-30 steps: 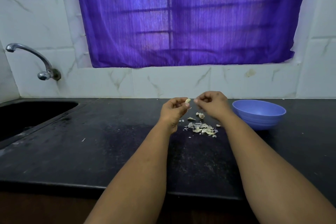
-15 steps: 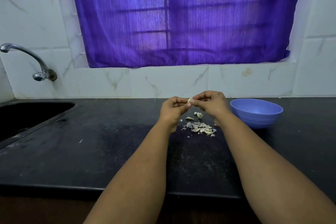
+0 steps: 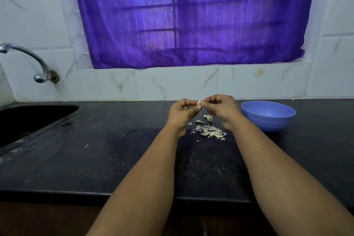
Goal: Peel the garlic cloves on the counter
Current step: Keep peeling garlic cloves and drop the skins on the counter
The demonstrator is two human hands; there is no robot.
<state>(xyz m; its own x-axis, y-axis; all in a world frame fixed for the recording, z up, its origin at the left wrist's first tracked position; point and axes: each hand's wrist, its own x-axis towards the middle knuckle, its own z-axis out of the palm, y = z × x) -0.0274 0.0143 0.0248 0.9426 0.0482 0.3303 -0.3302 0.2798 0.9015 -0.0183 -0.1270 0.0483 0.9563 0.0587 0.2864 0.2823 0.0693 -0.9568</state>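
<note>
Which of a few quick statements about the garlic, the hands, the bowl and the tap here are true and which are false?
1. Both hands pinch one clove above the counter. True: the left hand and right hand meet on it.
2. The bowl is green and sits by the sink. False: it is blue and stands to the right of the right hand, far from the sink.
3. A pile of peels lies on the counter below the hands. True.
4. Water is running from the tap. False: no water shows.
5. The curtain is purple. True.
</note>
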